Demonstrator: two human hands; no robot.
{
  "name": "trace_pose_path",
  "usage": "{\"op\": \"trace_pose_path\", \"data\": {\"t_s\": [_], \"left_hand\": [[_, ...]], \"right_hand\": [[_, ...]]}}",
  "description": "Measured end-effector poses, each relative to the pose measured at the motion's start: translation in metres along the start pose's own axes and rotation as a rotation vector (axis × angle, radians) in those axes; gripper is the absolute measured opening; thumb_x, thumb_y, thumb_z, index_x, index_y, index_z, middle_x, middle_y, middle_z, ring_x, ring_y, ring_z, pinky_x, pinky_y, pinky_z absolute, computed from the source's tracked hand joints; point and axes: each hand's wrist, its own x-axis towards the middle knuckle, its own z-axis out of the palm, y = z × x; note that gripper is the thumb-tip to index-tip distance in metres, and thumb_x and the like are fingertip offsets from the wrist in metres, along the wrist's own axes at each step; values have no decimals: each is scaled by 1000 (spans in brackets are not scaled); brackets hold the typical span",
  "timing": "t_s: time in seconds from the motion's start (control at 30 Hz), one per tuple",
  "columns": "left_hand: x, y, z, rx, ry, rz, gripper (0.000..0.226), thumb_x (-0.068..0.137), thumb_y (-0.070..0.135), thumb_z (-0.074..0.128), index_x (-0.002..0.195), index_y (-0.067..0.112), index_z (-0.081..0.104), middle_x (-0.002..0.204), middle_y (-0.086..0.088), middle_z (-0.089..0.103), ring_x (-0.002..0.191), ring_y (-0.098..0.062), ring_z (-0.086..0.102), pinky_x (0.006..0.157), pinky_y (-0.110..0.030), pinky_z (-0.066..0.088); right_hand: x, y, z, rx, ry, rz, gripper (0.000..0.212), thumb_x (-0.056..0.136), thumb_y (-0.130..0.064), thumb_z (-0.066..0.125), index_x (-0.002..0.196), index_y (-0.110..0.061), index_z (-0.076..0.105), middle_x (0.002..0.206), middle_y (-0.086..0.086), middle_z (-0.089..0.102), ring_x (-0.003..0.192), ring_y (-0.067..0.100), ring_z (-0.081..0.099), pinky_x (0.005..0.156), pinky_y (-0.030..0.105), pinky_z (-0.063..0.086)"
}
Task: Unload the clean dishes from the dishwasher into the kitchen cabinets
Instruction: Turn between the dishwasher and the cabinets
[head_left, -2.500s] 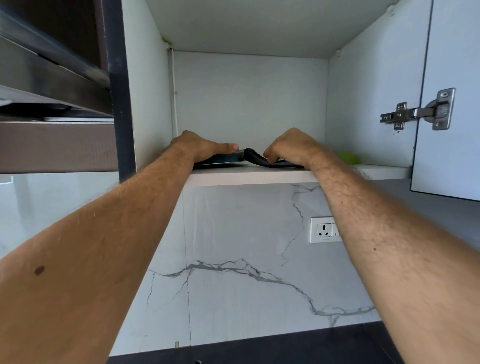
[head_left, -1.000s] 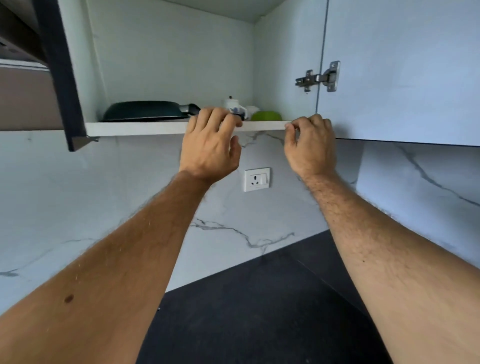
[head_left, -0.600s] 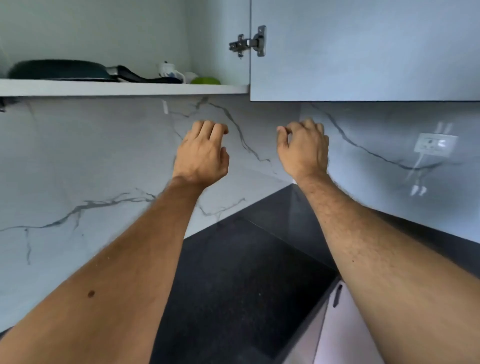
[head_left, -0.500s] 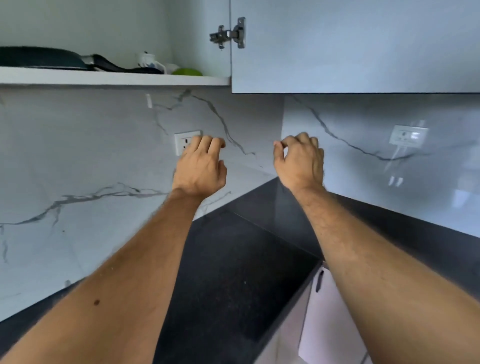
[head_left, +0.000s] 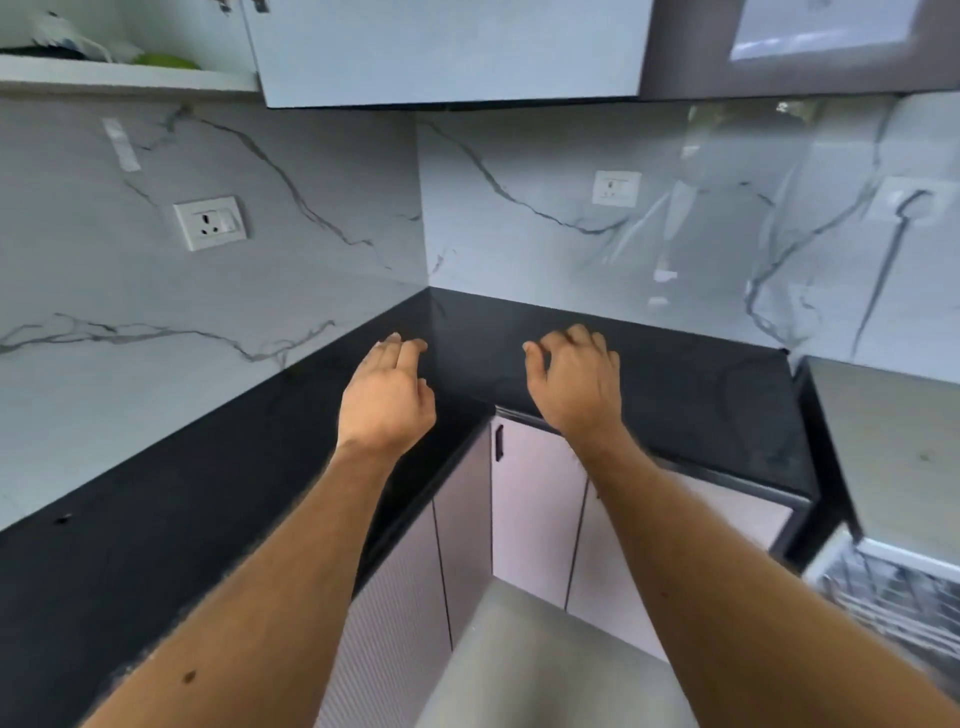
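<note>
I am reading this as the gap between two loads: both hands are carrying nothing and I am turning toward the machine for the next piece. My left hand (head_left: 387, 400) is hanging in the air over the black countertop (head_left: 156, 499) with its fingers loosely bent and nothing in them; my right hand (head_left: 574, 384) is doing the same over the corner of that counter, fingers relaxed and spread a little, touching nothing that I can make out. The cabinet shelf (head_left: 130, 78) is sitting at the upper left edge of the view, its door open, with a green item (head_left: 166, 61) and a pale, blurred object beside it that I cannot identify. The dishwasher rack (head_left: 893, 587) is just showing at the lower right, its wire grid pulled out below the counter's end; the view is too smeared there for me to say which dishes are lying in it. In my judgement the next move is calling for me to swing further right and down, bring the rack fully into sight, and pick one piece to take hold of. I would be choosing the hand nearer the rack, the right, and watching the counter edge as I am lowering it.
</note>
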Motion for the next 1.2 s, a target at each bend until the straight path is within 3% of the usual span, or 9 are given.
{"op": "trace_pose_path", "data": {"t_s": [0.3,0.5,0.73,0.93,1.2], "left_hand": [[-101,104,1,-123,-105,28,54,94,18,49,146,12,41,152,-11,42,145,-22,29,119,-27,14],[-156,151,25,-227,-251,92,53,90,20,54,142,16,42,144,-9,48,135,-25,43,111,-39,40],[-212,193,55,-338,-337,351,51,86,17,65,135,10,53,136,-13,58,131,-29,51,108,-41,43],[-255,220,74,-455,-441,409,53,83,14,64,135,11,53,134,-14,59,131,-31,50,104,-43,47],[-293,267,88,-538,-507,629,53,82,12,66,133,8,55,129,-14,61,126,-31,54,102,-41,48]], "right_hand": [[-123,91,-54,18,-88,148,42,102,-45,36,105,-15,67,108,5,62,99,22,54,87,40,43],[-201,145,-80,-31,-69,311,41,101,-45,39,97,-17,69,100,2,64,92,21,58,84,39,45],[-277,185,-122,-155,-114,524,40,101,-42,42,100,-14,69,99,7,64,93,27,60,85,42,47],[-328,196,-151,-255,-171,683,41,101,-44,40,103,-13,69,108,10,63,102,31,59,89,44,44],[-388,210,-188,-304,-107,841,43,101,-47,40,102,-15,68,105,8,63,81,27,63,84,45,54]]}}
